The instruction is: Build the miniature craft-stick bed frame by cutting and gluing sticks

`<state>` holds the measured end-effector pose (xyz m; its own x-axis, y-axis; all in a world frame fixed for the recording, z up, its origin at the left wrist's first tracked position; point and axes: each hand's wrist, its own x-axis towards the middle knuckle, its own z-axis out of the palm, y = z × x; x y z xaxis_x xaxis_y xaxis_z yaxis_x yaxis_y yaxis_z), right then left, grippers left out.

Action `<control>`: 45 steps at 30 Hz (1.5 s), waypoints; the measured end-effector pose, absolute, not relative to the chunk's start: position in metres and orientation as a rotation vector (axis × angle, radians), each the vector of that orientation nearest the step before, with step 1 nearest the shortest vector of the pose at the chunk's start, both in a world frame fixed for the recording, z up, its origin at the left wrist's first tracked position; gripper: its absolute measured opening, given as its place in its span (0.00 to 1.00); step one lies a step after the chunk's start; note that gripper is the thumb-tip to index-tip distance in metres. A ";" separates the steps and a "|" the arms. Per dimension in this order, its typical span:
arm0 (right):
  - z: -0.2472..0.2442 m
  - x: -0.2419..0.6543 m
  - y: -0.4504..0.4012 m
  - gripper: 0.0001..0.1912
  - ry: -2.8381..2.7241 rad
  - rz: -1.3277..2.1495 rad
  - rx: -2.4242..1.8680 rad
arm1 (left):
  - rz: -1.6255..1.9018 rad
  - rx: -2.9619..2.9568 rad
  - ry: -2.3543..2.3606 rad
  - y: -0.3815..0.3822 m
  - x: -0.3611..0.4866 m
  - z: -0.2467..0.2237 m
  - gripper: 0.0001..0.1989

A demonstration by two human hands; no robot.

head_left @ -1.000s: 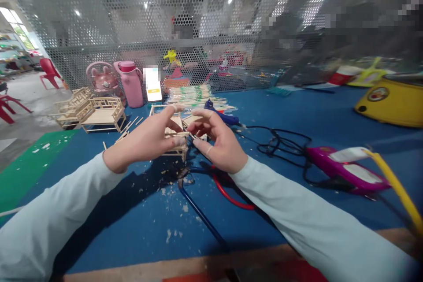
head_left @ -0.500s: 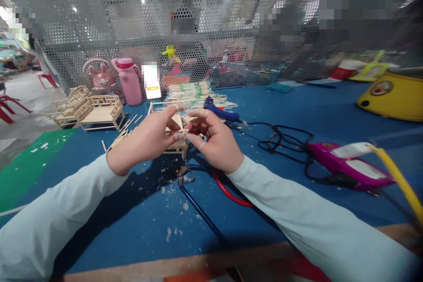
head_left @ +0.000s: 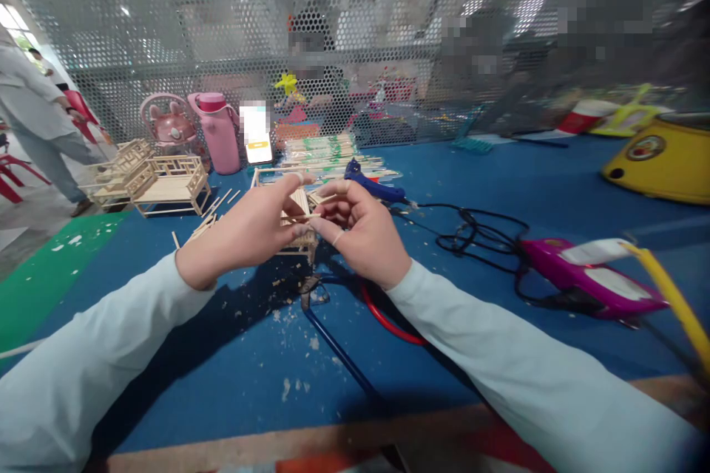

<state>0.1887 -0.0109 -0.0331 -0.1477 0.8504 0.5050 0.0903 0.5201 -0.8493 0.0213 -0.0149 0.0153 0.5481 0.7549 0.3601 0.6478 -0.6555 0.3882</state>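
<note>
Apparently for steadiness, left hand (head_left: 244,229) and right hand (head_left: 370,238) pinch a thin stick (head_left: 299,219) between thumbs and fingertips, at the small wooden frame (head_left: 304,244) on the blue table (head_left: 222,377), contact with it unclear.

Now brings into view, far left, a person (head_left: 27,85) in a pale shirt (head_left: 32,103) and grey-blue trousers (head_left: 55,161), partly covering the red plastic chair (head_left: 87,122) seen unobstructed a second ago, and, at centre, closes the bare right hand (head_left: 363,233), earlier apart, onto the end of a slender pale wooden stick (head_left: 302,218).
</note>
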 end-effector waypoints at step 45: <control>-0.042 0.192 -0.009 0.21 -1.687 0.719 -0.767 | 0.740 2.652 1.255 -0.012 0.024 0.010 0.24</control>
<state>0.1922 -0.0087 -0.0420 -0.1956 0.7909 0.5798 0.1291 0.6068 -0.7843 0.0239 -0.0121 0.0102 0.5377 0.7528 0.3796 0.6963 -0.6504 0.3036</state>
